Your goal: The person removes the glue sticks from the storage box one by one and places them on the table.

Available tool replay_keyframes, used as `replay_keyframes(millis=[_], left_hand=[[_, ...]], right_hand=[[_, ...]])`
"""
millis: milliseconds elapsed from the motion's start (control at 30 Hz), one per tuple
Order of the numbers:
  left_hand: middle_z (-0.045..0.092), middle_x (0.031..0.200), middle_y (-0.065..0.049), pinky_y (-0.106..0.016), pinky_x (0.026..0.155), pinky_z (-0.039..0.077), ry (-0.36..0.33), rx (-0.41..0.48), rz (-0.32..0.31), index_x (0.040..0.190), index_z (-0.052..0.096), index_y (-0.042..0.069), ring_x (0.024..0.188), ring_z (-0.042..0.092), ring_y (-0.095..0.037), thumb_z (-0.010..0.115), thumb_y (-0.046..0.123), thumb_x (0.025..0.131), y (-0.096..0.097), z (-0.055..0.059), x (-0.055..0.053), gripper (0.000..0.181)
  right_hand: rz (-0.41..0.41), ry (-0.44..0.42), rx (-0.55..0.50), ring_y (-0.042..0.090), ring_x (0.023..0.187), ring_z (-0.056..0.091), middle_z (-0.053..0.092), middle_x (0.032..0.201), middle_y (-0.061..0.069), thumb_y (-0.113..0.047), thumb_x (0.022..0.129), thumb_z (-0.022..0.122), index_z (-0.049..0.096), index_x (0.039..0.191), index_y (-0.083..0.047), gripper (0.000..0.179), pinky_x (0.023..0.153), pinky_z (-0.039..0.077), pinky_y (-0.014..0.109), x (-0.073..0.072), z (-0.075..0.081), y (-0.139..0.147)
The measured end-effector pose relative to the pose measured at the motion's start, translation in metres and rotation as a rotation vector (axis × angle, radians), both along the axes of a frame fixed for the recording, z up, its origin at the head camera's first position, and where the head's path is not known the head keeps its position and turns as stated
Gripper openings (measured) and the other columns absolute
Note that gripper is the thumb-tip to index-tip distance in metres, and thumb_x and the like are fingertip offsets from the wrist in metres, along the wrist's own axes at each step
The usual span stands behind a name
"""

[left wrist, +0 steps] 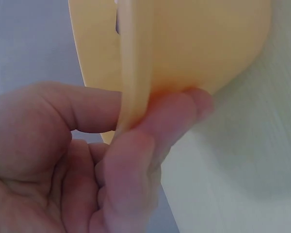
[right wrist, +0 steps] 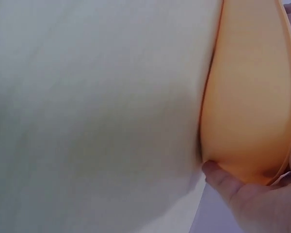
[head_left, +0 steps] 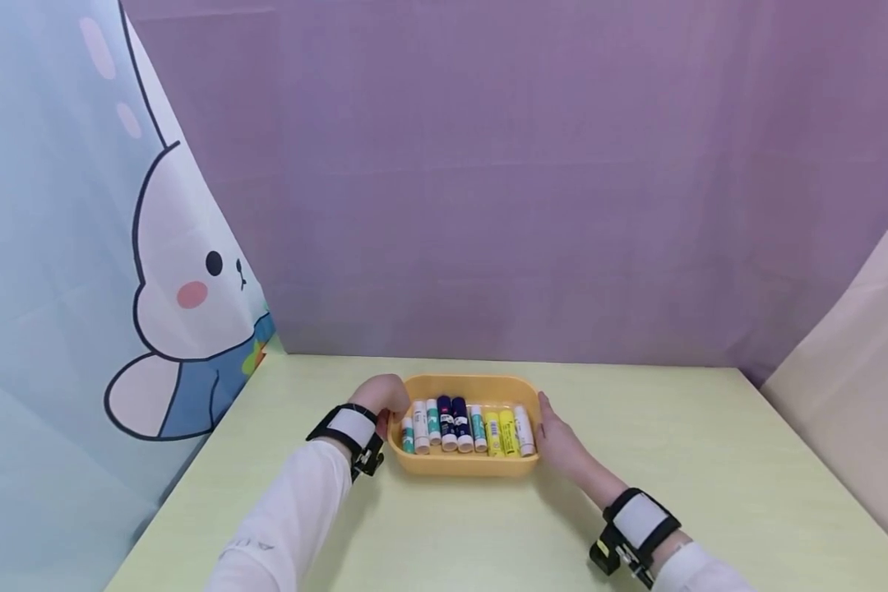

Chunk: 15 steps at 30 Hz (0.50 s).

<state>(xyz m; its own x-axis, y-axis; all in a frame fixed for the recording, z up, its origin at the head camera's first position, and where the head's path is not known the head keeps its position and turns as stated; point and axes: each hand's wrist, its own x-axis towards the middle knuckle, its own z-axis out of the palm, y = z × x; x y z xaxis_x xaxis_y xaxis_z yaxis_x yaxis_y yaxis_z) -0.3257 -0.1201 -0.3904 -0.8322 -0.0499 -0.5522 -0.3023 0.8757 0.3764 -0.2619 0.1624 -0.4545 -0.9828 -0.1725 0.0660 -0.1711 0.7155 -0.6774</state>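
A shallow yellow-orange plastic basket [head_left: 464, 467] sits on the pale table, holding a row of small capped tubes that look like glue sticks [head_left: 464, 427] in white, teal, dark blue and yellow. At its left end my left hand [head_left: 385, 399] pinches the rim; in the left wrist view the thumb lies inside the basket wall [left wrist: 136, 53] and curled fingers press from outside. My right hand [head_left: 560, 440] grips the opposite end. In the right wrist view, one fingertip [right wrist: 211, 167] touches the basket's lower corner and part of the hand is cut off by the frame edge.
The pale yellow-green table [head_left: 673, 460] extends around the basket on all sides. A purple cloth [head_left: 518, 181] hangs behind its far edge. A blue curtain with a cartoon rabbit [head_left: 185, 271] hangs at left, and a whitish cloth [head_left: 858, 370] at right.
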Motion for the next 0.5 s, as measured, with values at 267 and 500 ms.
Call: replay_keyframes(millis=[267,500], left_hand=[[0.047,0.053,-0.004,-0.019,0.041,0.045,0.0,0.029,0.05,0.099,0.056,-0.007,0.04,0.044,-0.011,0.048,-0.008,0.075,0.001,-0.003,-0.002,0.025],[0.053,0.056,-0.005,-0.018,0.041,0.046,-0.006,-0.017,0.004,0.098,0.056,-0.007,0.04,0.05,-0.012,0.045,-0.007,0.077,0.002,-0.003,-0.002,0.024]], right_hand=[[-0.017,-0.087,0.082,0.022,0.062,0.054,0.056,0.105,0.035,-0.004,0.096,0.04,0.007,0.144,0.014,0.061,0.059,0.05,0.031,-0.004,0.016,-0.005],[-0.001,-0.024,0.151,0.05,0.136,0.019,0.009,0.149,0.035,-0.009,0.092,0.052,0.009,0.148,0.006,0.072,0.106,0.031,0.059,-0.011,0.05,-0.019]])
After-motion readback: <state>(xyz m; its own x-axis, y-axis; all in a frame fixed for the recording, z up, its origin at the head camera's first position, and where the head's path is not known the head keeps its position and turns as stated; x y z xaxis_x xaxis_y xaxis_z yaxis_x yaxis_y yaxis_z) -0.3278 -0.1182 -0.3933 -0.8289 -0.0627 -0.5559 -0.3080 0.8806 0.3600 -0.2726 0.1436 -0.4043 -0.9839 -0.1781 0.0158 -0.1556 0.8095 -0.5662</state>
